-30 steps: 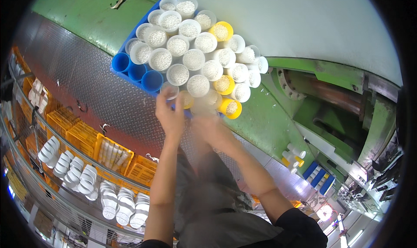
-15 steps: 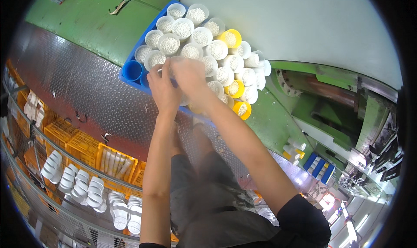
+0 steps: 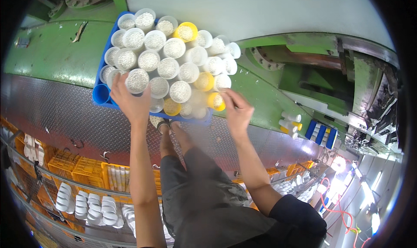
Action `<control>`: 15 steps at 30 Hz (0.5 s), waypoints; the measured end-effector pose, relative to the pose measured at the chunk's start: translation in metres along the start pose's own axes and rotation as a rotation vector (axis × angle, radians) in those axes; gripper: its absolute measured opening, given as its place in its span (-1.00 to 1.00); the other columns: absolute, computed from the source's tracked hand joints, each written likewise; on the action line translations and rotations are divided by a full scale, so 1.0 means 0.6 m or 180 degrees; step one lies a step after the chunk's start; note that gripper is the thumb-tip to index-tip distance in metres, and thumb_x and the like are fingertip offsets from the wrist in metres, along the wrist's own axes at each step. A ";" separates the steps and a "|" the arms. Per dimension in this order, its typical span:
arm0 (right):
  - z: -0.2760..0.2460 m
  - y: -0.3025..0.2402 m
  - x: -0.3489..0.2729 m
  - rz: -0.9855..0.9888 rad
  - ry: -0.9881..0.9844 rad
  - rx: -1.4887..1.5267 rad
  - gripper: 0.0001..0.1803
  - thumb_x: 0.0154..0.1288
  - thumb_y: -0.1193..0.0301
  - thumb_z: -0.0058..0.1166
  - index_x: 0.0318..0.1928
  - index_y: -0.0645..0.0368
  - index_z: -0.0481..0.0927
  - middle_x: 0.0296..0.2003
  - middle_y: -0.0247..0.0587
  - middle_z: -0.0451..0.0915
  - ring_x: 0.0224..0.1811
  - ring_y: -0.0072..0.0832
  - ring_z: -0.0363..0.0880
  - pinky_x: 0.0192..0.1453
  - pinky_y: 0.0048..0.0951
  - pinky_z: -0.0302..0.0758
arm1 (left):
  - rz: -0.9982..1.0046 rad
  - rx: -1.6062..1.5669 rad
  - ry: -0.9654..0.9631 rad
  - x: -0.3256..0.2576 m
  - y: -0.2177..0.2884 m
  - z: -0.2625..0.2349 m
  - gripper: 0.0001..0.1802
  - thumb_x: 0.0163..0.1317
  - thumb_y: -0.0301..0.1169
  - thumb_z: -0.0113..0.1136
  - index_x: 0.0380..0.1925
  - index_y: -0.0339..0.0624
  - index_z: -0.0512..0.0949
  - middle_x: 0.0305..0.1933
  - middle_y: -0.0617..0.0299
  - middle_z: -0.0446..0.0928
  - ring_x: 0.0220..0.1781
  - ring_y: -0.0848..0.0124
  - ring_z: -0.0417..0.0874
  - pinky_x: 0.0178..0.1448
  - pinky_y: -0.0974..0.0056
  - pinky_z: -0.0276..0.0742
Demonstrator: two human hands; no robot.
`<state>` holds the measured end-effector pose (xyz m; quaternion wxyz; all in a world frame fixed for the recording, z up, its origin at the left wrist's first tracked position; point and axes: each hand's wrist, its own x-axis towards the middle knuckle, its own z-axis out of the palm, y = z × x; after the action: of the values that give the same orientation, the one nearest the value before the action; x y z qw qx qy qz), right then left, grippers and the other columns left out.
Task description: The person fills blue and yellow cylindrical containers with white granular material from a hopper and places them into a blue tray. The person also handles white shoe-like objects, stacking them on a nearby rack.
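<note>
A blue crate (image 3: 100,93) stands on the metal floor, packed with several upright white tubes (image 3: 174,48) and a few yellow tubes (image 3: 186,32), all with grainy white tops. My left hand (image 3: 126,101) is at the crate's near left side, its fingers wrapped around one white tube (image 3: 137,80). My right hand (image 3: 237,112) is at the near right corner with its fingers spread, right beside a yellow tube (image 3: 216,101); I cannot tell whether it touches the tube.
The crate sits on a diamond-plate walkway (image 3: 56,117) beside a green machine (image 3: 269,96). My feet (image 3: 163,124) are just below the crate. Orange crates (image 3: 78,169) with white bobbins (image 3: 93,206) lie lower left. A small blue rack (image 3: 320,134) with tubes is at right.
Both hands were together over the middle of the crate. They have since drawn apart, the left to the near left tube and the right to the near right corner.
</note>
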<state>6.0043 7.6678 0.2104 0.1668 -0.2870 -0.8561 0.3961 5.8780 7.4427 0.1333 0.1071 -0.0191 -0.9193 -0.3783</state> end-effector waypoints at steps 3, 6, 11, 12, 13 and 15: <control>-0.076 0.100 0.002 0.0721 0.0056 -0.0691 -0.81 0.25 0.47 0.33 -0.15 0.28 0.77 -0.32 -0.12 0.77 -0.39 -0.42 0.70 -0.22 -0.41 0.60 | -0.0435 -0.0641 -0.0057 -0.002 0.034 -0.025 -0.27 0.01 -0.49 0.57 0.20 -0.23 0.41 0.37 -0.04 0.39 0.39 0.02 0.42 0.42 0.00 0.38; -0.091 0.224 -0.001 0.0825 -0.0120 -0.1058 -0.79 0.25 0.38 0.32 -0.15 0.19 0.79 -0.31 -0.08 0.77 -0.37 -0.31 0.74 -0.21 -0.33 0.61 | -0.0563 -0.1336 0.0135 -0.009 0.069 -0.051 -0.28 0.06 -0.61 0.49 0.20 -0.31 0.31 0.38 -0.12 0.37 0.35 0.09 0.49 0.39 0.07 0.47; -0.057 0.374 -0.007 0.0864 -0.0477 -0.1479 -0.79 0.26 0.27 0.27 -0.16 0.03 0.81 -0.28 -0.04 0.75 -0.30 -0.07 0.74 -0.17 -0.19 0.62 | -0.0710 -0.1599 0.0636 -0.036 0.093 -0.091 -0.25 0.10 -0.75 0.38 0.24 -0.37 0.16 0.37 -0.25 0.33 0.38 0.07 0.46 0.44 0.07 0.50; -0.058 0.379 -0.003 0.0785 -0.0472 -0.1574 -0.80 0.26 0.27 0.27 -0.18 0.02 0.81 -0.30 -0.04 0.75 -0.29 -0.06 0.74 -0.17 -0.17 0.62 | -0.0711 -0.1506 0.0654 -0.043 0.094 -0.102 -0.25 0.11 -0.75 0.38 0.24 -0.36 0.16 0.38 -0.26 0.33 0.39 0.07 0.46 0.44 0.07 0.50; -0.057 0.368 0.004 0.0639 -0.0478 -0.1634 -0.81 0.26 0.26 0.27 -0.19 0.02 0.81 -0.31 -0.04 0.74 -0.29 -0.04 0.73 -0.16 -0.14 0.63 | -0.0696 -0.1535 0.0697 -0.051 0.094 -0.113 -0.25 0.11 -0.75 0.38 0.24 -0.36 0.17 0.38 -0.27 0.32 0.39 0.07 0.46 0.44 0.06 0.49; -0.070 0.321 0.022 0.0713 -0.0685 -0.2278 -0.80 0.23 0.25 0.30 -0.19 0.01 0.80 -0.28 -0.09 0.75 -0.28 -0.07 0.73 -0.16 -0.13 0.63 | -0.0750 -0.1682 0.0743 -0.068 0.092 -0.136 -0.23 0.10 -0.74 0.39 0.25 -0.34 0.16 0.40 -0.29 0.30 0.40 0.07 0.45 0.44 0.07 0.49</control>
<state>6.0850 7.8010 0.0886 -0.0789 -0.3754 -0.9162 0.1160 5.9391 7.4271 0.2191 0.1587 0.1040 -0.7665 -0.6136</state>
